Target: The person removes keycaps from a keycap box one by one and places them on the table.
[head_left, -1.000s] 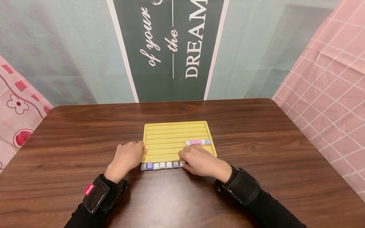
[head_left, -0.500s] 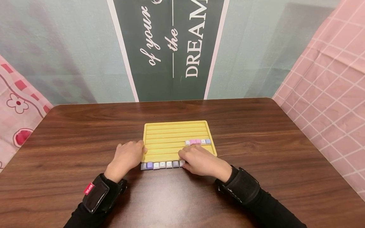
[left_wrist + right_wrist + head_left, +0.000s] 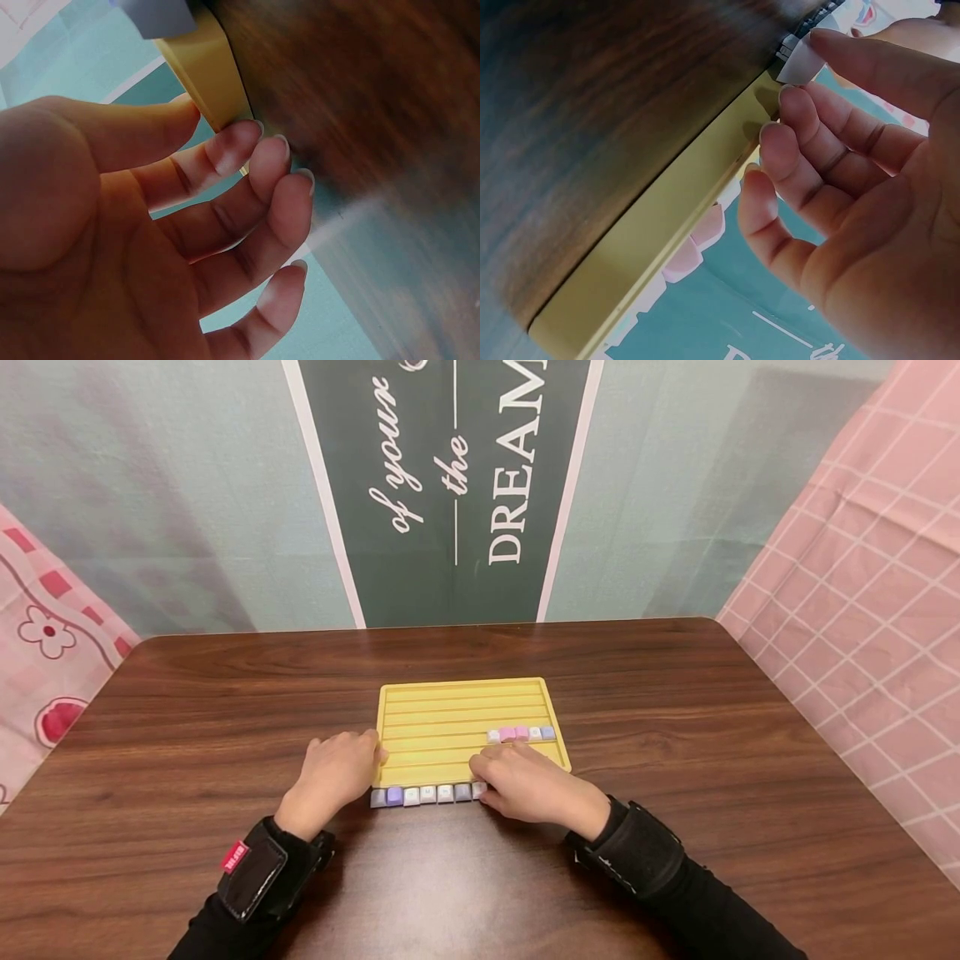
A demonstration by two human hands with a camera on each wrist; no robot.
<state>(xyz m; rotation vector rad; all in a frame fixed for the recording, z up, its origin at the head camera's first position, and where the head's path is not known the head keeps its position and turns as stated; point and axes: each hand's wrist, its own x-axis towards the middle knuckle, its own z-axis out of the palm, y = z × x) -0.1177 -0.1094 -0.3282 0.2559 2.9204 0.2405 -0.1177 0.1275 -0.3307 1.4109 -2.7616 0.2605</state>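
Note:
A yellow ridged tray (image 3: 427,714) lies on the table. My left hand (image 3: 337,775) grips its left edge; in the left wrist view the thumb and forefinger meet at the tray's corner (image 3: 208,71), beside a grey keycap (image 3: 159,16). Along the tray's front edge runs a row of keycaps (image 3: 427,794), white, grey and purple. At the right end of that row my right hand (image 3: 532,783) pinches a whitish keycap (image 3: 801,63) between thumb and forefinger, its other fingers curled near the tray wall. Pink, white and blue keycaps (image 3: 521,734) sit in one tray groove at the right.
The brown wooden table (image 3: 660,710) extends on all sides of the tray. A grey-green lettered backdrop (image 3: 457,585) hangs behind it. Pink cloths hang at the left (image 3: 56,635) and right (image 3: 862,635). Black straps wrap both wrists.

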